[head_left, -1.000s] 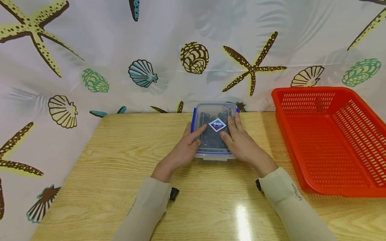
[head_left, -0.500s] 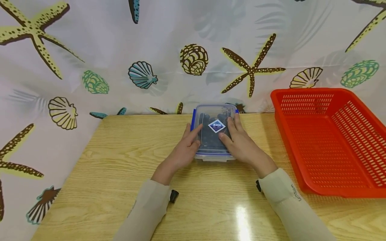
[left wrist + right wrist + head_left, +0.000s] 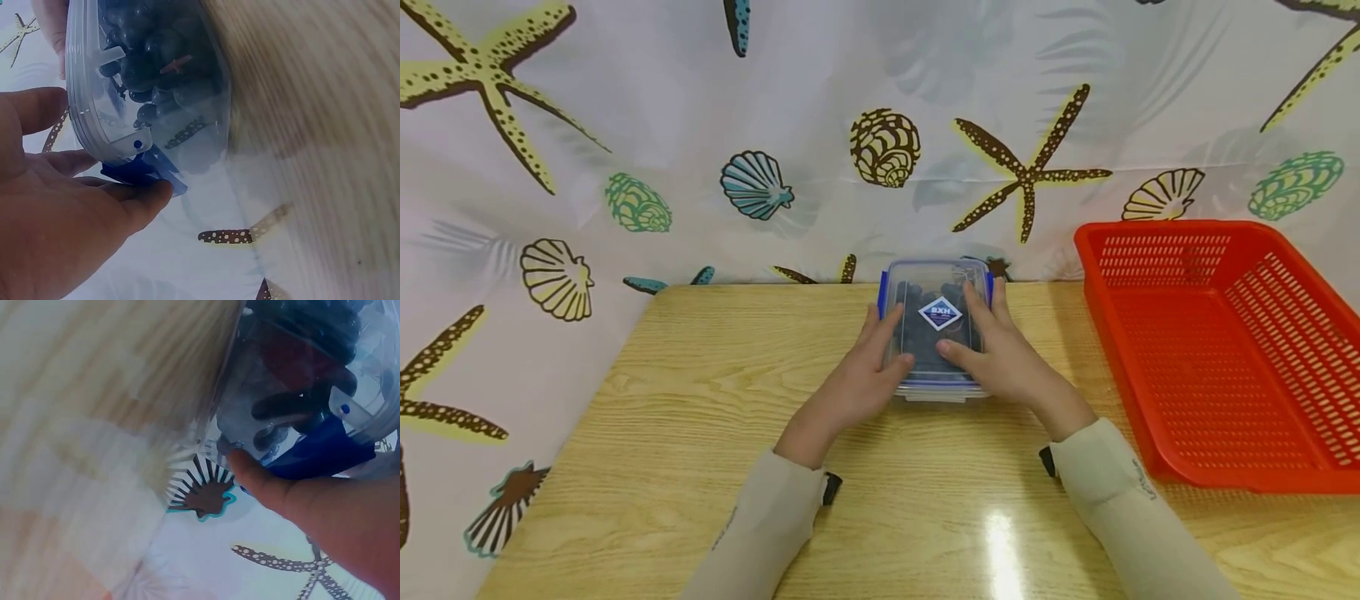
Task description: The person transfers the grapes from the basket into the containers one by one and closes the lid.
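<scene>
A clear plastic food container (image 3: pixel 928 361) with a diamond-shaped label (image 3: pixel 940 313) stands on the table near the curtain. Dark, rounded pieces (image 3: pixel 140 65) fill part of it; their kind is unclear. My left hand (image 3: pixel 856 383) lies along its left side, thumb and index finger over the lid and a fingertip touching the blue side latch (image 3: pixel 140 170), which juts outward. On the other side my right hand (image 3: pixel 1011 362) stretches its thumb over the lid. In the right wrist view one finger touches the lower end of the other blue latch (image 3: pixel 322 450).
A red plastic basket (image 3: pixel 1112 367) with slotted walls stands to the right on the wooden table (image 3: pixel 722 400). Behind the table hangs a white curtain (image 3: pixel 820 83) printed with shells and starfish.
My left thumb has moved right and its fingers have spread. The right hand's thumb and fingers have also spread wider, shifting slightly along the lid. The container has stayed in place.
</scene>
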A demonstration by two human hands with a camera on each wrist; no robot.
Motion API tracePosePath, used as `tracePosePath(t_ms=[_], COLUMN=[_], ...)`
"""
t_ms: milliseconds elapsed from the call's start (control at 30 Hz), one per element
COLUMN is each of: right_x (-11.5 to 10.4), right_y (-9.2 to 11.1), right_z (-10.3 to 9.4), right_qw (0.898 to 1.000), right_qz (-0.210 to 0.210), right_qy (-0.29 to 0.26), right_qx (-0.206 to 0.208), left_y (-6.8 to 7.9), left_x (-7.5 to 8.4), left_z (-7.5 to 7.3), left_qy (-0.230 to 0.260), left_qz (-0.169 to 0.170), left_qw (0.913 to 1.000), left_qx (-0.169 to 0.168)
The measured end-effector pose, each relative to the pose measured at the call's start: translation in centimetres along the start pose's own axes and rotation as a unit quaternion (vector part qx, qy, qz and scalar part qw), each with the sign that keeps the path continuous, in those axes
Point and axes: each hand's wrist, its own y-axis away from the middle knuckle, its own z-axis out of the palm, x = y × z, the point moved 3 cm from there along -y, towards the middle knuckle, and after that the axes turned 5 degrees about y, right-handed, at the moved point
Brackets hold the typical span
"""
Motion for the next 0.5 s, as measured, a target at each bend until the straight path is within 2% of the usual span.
tracePosePath(t_ms=[133,300,400,500], right_x=[0.3,0.3,-0.2,-0.9], right_y=[-0.1,0.1,0.5,1.1], right_z=[-0.2,-0.7,-1.2,-1.7], right_qw=[1.000,1.000,0.998,0.991], right_qz=[0.007,0.009,0.005,0.004], right_qy=[-0.004,0.008,0.055,0.128], right_qx=[0.013,0.020,0.028,0.037], left_y=[0.0,0.4,0.6,0.9], left_x=[-0.1,0.0,0.4,1.0], left_z=[-0.1,-1.0,-1.7,-2.3], left_qy=[-0.007,-0.025,-0.082,-0.162], left_qz=[0.002,0.009,0.030,0.054], left_qw=[1.0000,0.9996,0.9960,0.9843], left_qx=[-0.007,0.002,0.020,0.045])
